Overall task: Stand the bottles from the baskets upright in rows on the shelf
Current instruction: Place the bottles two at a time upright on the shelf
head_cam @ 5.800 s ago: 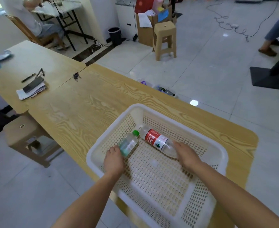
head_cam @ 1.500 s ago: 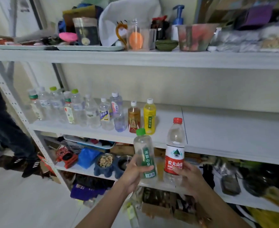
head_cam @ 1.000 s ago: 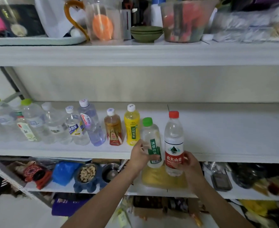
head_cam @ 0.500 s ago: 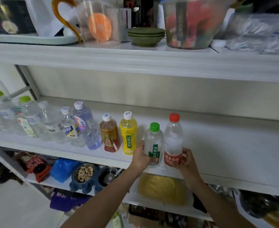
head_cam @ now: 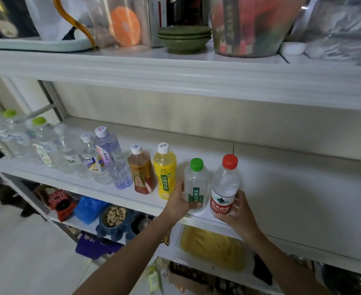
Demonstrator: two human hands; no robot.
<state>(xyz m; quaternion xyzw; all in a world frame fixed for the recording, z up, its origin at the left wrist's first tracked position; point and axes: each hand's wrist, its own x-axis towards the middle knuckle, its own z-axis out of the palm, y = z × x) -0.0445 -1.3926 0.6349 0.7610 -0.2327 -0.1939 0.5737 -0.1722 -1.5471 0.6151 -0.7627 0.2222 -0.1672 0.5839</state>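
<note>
- Left hand (head_cam: 176, 201): fingers wrapped round the lower body of the green-cap bottle (head_cam: 195, 184), which is upright.
- Right hand (head_cam: 238, 211): gripping the red-cap bottle (head_cam: 225, 186) at its label, also upright. The two bottles are side by side, close or touching.
- Both bases sit right at the front edge of the shelf (head_cam: 292, 199). I can't tell if they are fully seated or a hair above it.
- Next along to the left: yellow bottle (head_cam: 165, 173) just beside the left hand, then the brown bottle (head_cam: 140, 171), then the clear bottles (head_cam: 69, 154), all standing in a row.
- Risk 1: letting go this near the edge. Both look near-empty and light, so a base partly off the lip tips forward onto the lower shelf (head_cam: 73, 222) or the floor.
- Risk 2: the left hand brushes the yellow bottle on the way out. The row is tight, so it could domino.
- Risk 3: the new pair stands forward of the row, leaving the line crooked. Push them back before releasing.
</note>
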